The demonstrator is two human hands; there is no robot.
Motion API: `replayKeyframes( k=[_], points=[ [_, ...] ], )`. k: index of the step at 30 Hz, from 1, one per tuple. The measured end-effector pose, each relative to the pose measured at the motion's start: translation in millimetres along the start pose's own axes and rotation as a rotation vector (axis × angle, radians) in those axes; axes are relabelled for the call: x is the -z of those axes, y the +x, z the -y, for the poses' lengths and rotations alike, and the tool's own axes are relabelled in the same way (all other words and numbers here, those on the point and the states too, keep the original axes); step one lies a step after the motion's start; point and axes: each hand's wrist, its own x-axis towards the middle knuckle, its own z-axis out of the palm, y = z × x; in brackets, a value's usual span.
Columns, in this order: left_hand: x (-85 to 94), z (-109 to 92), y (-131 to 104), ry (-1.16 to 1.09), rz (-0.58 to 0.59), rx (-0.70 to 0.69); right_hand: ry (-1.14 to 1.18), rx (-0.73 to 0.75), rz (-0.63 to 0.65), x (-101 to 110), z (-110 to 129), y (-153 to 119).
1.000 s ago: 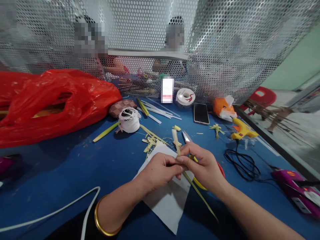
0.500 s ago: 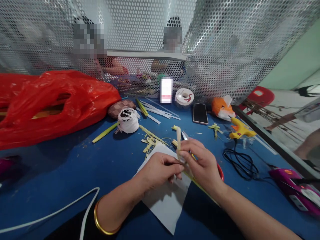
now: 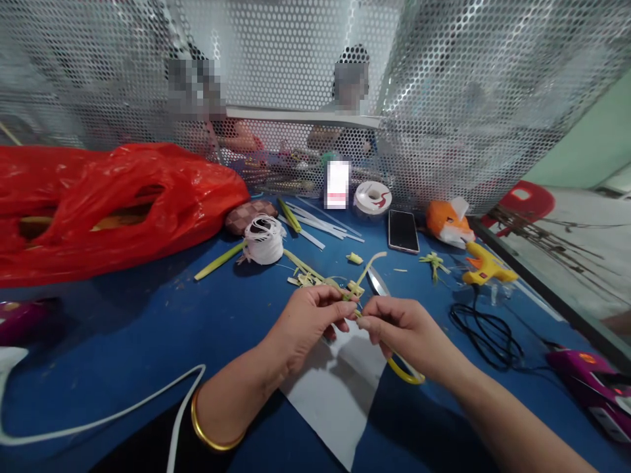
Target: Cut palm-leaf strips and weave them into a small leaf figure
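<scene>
Fingertips of my left hand (image 3: 318, 315) pinch a small pale-green woven strip piece (image 3: 351, 299) above a white sheet (image 3: 340, 401). Close on its right, my right hand (image 3: 407, 328) is closed, thumb and forefinger pinching the lower end of the same green strip. One loose end of the strip curves up and away to the right. Scissors lie beyond and under my right hand, with a blade (image 3: 377, 281) and a yellow handle (image 3: 407, 373) showing. Yellow-green scraps (image 3: 305, 279) lie just past my left hand.
A red plastic bag (image 3: 197, 190) fills the left back. White cord (image 3: 265, 241), white strips (image 3: 320, 226), a ribbon roll (image 3: 373, 197) and a phone (image 3: 403, 231) lie behind. At right are a yellow glue gun (image 3: 488, 264), black cable (image 3: 486, 335) and purple device (image 3: 586, 387).
My right hand has come down to the strip's lower end, and the strip now leans right instead of standing up. The scissors' yellow handle shows more. The view has shifted slightly.
</scene>
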Motion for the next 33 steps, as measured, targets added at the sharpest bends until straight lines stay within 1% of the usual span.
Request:
replayKeyframes(
  k=[5,12,17,27,30,33],
  points=[
    [-5.6,-3,0,0.079,-0.056,-0.030,0.008,0.104,-0.040,-4,-3,-3],
    [-7.3,-1,0,0.064,-0.115,0.000,-0.082,0.215,-0.075,-11,-2,-9],
    [-7.9,2,0,0.060,-0.141,0.009,-0.061,0.228,-0.055,-15,-1,-10],
    [-6.8,8,2,0.106,-0.172,-0.026,-0.131,0.291,-0.058,-18,-4,-9],
    [-5.1,7,4,0.042,-0.143,-0.026,-0.133,0.281,-0.086,-17,-5,-9],
    [-1.6,4,4,-0.076,-0.096,-0.031,-0.109,0.218,-0.140,-16,-6,-10]
  ],
)
